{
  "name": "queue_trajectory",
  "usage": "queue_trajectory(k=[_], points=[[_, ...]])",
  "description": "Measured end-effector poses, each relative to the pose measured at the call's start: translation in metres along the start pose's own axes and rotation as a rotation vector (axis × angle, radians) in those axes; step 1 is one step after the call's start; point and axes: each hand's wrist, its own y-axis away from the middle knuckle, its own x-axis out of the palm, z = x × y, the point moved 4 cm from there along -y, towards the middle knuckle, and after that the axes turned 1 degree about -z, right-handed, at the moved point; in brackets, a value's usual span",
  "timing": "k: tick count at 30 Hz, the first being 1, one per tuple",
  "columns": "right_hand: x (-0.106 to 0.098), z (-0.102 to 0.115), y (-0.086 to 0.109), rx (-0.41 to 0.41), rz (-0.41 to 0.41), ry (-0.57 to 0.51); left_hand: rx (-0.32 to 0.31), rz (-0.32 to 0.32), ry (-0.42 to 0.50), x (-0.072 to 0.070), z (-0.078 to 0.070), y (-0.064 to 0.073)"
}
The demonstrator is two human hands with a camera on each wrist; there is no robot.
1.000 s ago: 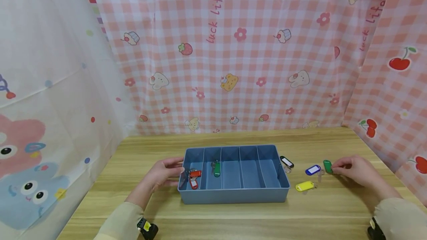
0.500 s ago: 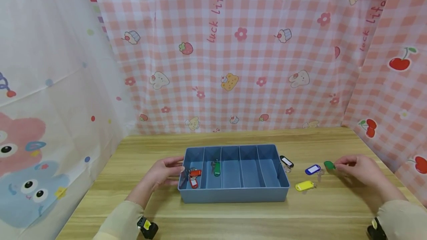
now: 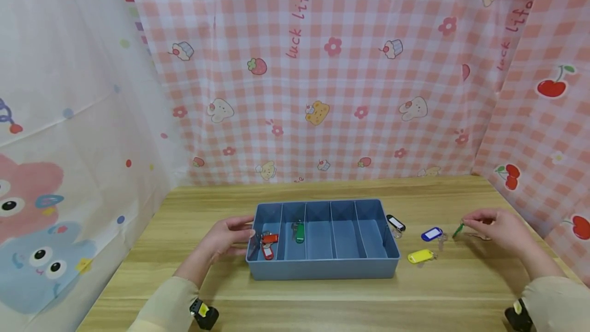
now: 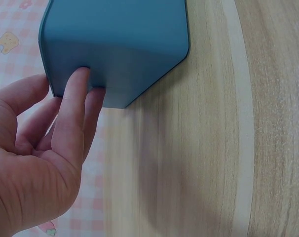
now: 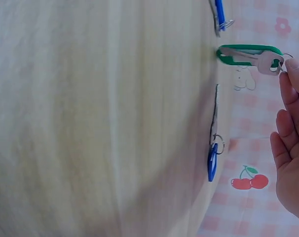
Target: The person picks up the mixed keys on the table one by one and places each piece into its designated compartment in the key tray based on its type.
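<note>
My left hand [image 3: 227, 240] touches the left end of a blue-grey divided box [image 3: 322, 270], fingertips against its outer wall in the left wrist view. My right hand [image 3: 502, 232] pinches a green key tag [image 3: 458, 230] by its ring, between thumb and forefinger. In the right wrist view a silver key [image 5: 268, 62] hangs with this tag, which points away from the fingertips, its far end close to the tabletop. Red key tags [image 3: 268, 252] lie in the box's leftmost compartment. Another green key tag [image 3: 300, 232] with a key lies in the second compartment.
Right of the box, a black key tag [image 3: 396, 223], a blue key tag [image 3: 432, 234] and a yellow key tag [image 3: 420, 256] lie on the wooden table [image 3: 322, 306]. Another blue tag [image 5: 213, 163] with a key shows in the right wrist view. Patterned cloth [image 3: 341, 86] hangs behind.
The green tag in my right hand has swung from lying nearly flat to hanging edge-on as the hand drew slightly right and up. My left hand stays at the box.
</note>
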Motion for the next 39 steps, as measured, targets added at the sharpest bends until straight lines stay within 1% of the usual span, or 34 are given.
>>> queue_trajectory(k=[6, 11, 16, 19, 24, 29, 39], points=[[-0.004, 0.005, 0.0, 0.012, -0.019, -0.044, 0.0, -0.008, -0.014, 0.0, 0.0, 0.001], [-0.006, 0.01, 0.001, 0.021, -0.035, -0.049, 0.002, -0.013, -0.02, 0.0, 0.0, 0.001], [-0.006, 0.016, 0.001, 0.047, -0.048, -0.026, 0.004, -0.016, -0.02, 0.0, 0.0, 0.0], [-0.006, 0.02, 0.0, 0.046, -0.069, -0.009, 0.006, -0.015, -0.025, 0.0, 0.0, 0.0], [-0.001, 0.028, -0.001, 0.034, -0.095, -0.014, 0.011, -0.007, -0.025, 0.0, 0.0, 0.0], [0.004, 0.035, -0.003, 0.029, -0.104, -0.022, 0.013, -0.007, -0.025, 0.0, 0.0, 0.0], [0.013, 0.05, -0.009, 0.05, -0.086, -0.031, 0.014, 0.002, -0.016, 0.0, 0.001, 0.001]])
